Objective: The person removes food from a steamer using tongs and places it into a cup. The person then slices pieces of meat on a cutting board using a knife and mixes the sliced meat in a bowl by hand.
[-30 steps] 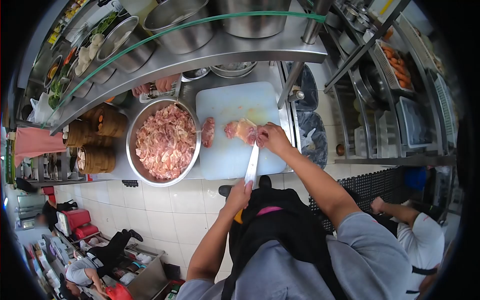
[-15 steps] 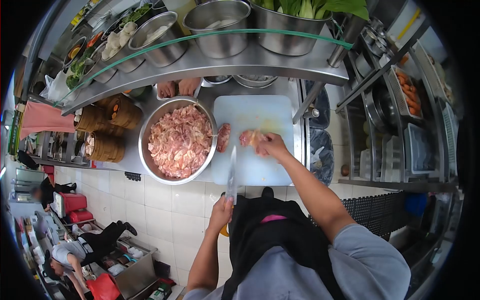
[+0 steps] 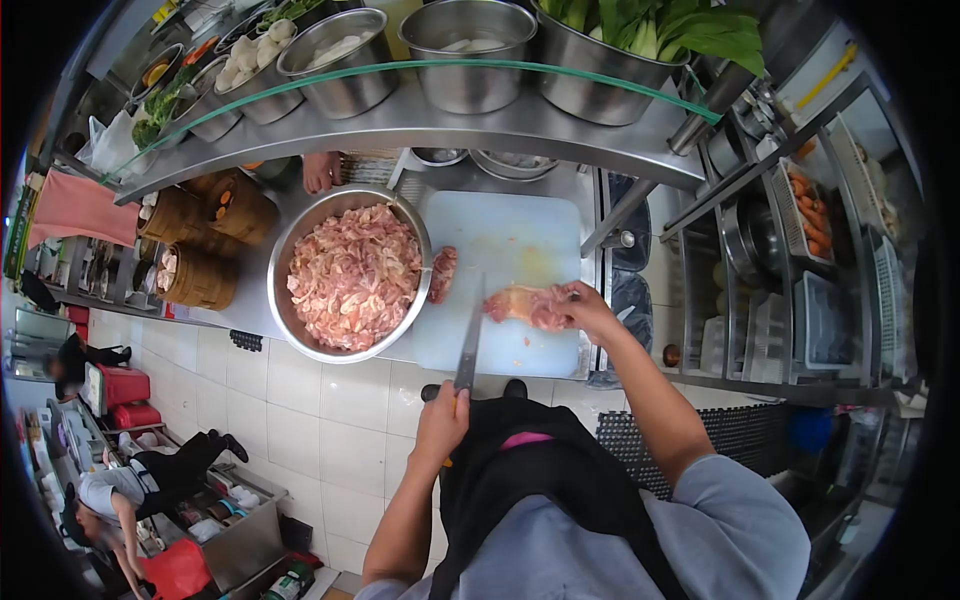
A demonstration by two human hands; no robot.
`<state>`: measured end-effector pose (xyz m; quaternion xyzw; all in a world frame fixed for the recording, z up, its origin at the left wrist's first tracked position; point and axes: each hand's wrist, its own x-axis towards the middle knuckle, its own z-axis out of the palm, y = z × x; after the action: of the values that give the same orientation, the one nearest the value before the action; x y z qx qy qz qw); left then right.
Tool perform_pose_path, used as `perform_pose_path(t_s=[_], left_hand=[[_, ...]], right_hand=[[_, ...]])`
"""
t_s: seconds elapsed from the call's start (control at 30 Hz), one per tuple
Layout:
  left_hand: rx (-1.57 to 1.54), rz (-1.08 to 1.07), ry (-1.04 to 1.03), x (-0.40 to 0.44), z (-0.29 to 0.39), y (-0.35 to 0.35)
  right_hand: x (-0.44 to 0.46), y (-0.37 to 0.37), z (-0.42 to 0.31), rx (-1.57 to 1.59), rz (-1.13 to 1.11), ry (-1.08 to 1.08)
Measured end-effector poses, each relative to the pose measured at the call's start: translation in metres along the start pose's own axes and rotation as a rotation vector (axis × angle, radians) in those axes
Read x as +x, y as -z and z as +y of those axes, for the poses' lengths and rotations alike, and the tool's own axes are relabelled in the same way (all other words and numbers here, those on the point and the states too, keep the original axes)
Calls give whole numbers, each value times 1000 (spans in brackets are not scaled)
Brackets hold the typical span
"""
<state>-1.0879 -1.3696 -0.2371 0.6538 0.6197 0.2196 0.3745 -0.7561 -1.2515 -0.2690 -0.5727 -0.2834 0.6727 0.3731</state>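
Note:
My left hand point(image 3: 442, 422) is closed round the handle of a long knife point(image 3: 471, 340), its blade pointing away from me over the left part of a pale cutting board point(image 3: 505, 225). My right hand point(image 3: 588, 312) pinches the right end of a piece of raw meat point(image 3: 530, 306), stretched out across the board, with skin showing on part of it. The knife tip is just left of this piece. A smaller strip of meat point(image 3: 443, 274) rests at the board's left edge, beside a large steel bowl point(image 3: 278, 300) heaped with cut raw meat.
Another person's hand point(image 3: 321, 171) is behind the bowl, under the steel shelf point(image 3: 420, 135). Bamboo steamers point(image 3: 200, 275) stand left of the bowl. Metal pots point(image 3: 468, 75) and leafy greens are on the shelf. A rack point(image 3: 780, 375) stands at right; another person point(image 3: 130, 495) bends at lower left.
My right hand has moved slightly right and the meat in it is now drawn out longer and flatter. Only one of the other person's two hands still shows behind the bowl.

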Motion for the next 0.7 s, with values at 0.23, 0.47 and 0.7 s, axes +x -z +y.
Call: perform_pose_path(t_s=[0.23, 0.47, 0.7], left_hand=[[243, -62, 3, 9, -9, -30], [511, -33, 41, 11, 11, -10], [659, -11, 35, 16, 15, 3]], right_hand=[[-22, 0, 1, -951, 374, 406], [39, -72, 19, -1138, 0, 987], [44, -81, 2, -1318, -50, 935]])
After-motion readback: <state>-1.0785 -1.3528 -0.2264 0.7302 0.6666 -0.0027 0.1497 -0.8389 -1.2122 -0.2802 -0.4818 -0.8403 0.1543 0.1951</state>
